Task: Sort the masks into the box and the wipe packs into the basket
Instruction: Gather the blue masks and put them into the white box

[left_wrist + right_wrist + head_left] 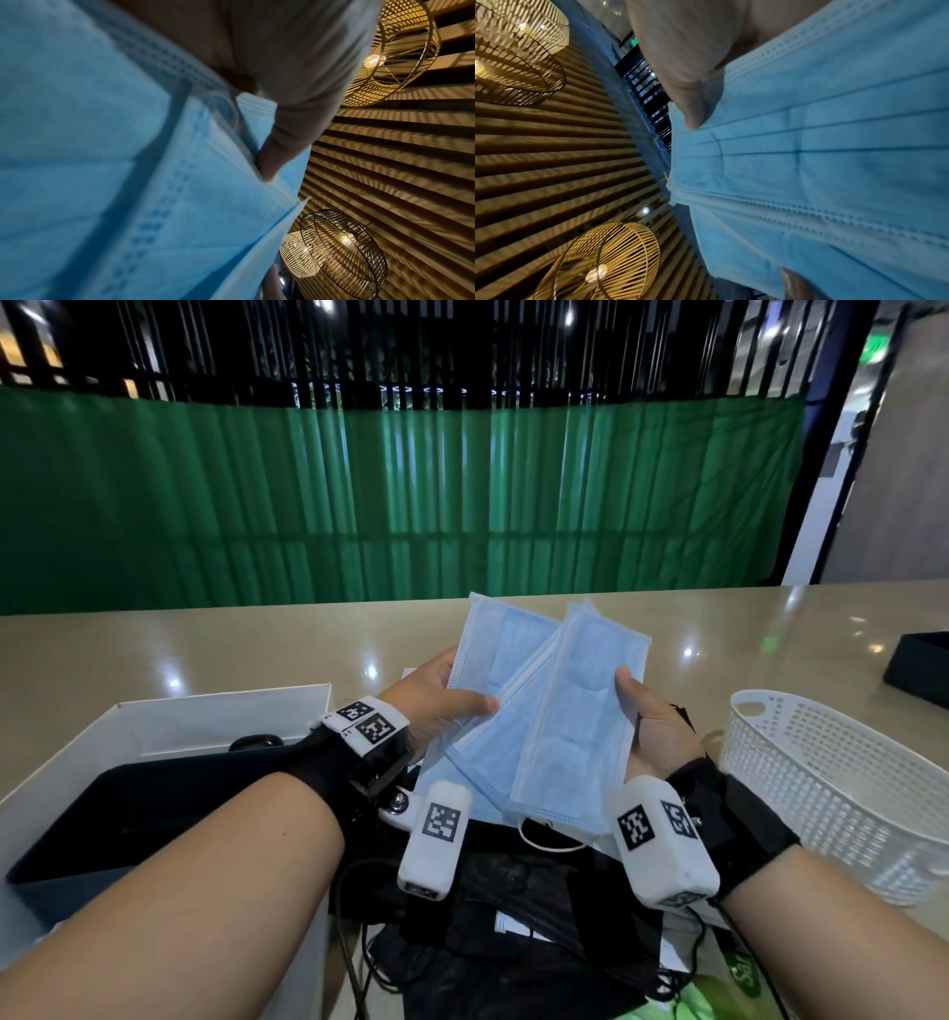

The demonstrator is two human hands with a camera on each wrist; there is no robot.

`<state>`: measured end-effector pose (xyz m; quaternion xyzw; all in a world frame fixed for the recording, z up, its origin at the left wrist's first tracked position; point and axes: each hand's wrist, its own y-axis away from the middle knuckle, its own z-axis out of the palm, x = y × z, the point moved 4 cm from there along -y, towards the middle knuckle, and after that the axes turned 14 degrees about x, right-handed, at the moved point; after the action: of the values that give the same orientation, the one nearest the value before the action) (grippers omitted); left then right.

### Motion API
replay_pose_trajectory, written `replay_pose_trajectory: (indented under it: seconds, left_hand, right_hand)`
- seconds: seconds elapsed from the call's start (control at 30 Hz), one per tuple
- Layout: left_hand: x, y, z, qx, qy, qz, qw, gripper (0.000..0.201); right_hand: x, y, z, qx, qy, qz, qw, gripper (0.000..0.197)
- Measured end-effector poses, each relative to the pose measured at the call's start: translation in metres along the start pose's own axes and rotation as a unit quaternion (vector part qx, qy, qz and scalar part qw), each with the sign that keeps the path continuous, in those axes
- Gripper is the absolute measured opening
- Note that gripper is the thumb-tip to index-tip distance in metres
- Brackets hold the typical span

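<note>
Both hands hold a fanned sheaf of pale blue pleated disposable face masks (539,706) above the glossy beige table (205,649). The left hand (436,706) pinches the left side, thumb on top and fingers curled beneath; the right hand (652,726) grips the right edge, thumb pressed on the front. An open white cardboard box (205,721) sits at left, a white perforated plastic basket (842,793) at right. Black masks (513,942) lie in a heap below. A green pack (739,978) at bottom right carries writing too cut off to read
</note>
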<state>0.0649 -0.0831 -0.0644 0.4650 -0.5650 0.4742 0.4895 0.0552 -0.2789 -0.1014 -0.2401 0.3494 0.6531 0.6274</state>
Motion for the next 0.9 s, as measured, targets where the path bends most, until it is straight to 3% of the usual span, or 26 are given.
replay_pose_trajectory:
  seconds: [0.1, 0.17, 0.27, 0.37, 0.53, 0.67, 0.8, 0.9]
  left_hand:
    - [-0.007, -0.001, 0.002, -0.007, -0.012, -0.013, 1.000, 0.046]
    - [-0.011, -0.002, 0.005, 0.000, -0.021, -0.023, 1.000, 0.033]
    - [-0.013, -0.004, 0.008, 0.005, -0.027, -0.044, 0.999, 0.021]
    - [-0.013, -0.006, 0.003, 0.040, -0.032, -0.060, 0.997, 0.023]
    - [-0.016, -0.010, 0.003, 0.071, 0.009, -0.060, 0.996, 0.024]
    - [-0.013, -0.011, 0.017, 0.050, 0.062, -0.049, 0.996, 0.028]
    - [-0.012, -0.008, 0.025, 0.037, 0.086, -0.063, 0.994, 0.032]
    - [-0.010, -0.003, 0.025, 0.014, 0.092, -0.060, 0.994, 0.036]
  right_hand:
    - [-0.006, 0.004, 0.008, -0.007, 0.003, -0.025, 1.000, 0.045]
    - [-0.015, 0.003, 0.009, 0.027, 0.020, -0.068, 0.997, 0.055]
    - [-0.038, 0.008, 0.014, 0.038, 0.046, -0.162, 0.985, 0.034]
    - [-0.059, 0.020, 0.020, 0.040, 0.077, -0.224, 0.971, 0.031]
    - [-0.048, 0.028, 0.038, -0.055, 0.118, -0.148, 0.980, 0.024]
    - [-0.023, 0.022, 0.042, -0.030, 0.127, -0.136, 0.982, 0.009]
    - [-0.005, 0.012, 0.040, 0.002, 0.078, -0.094, 0.993, 0.010]
    - [-0.001, 0.008, 0.038, 0.017, 0.063, -0.087, 0.994, 0.022]
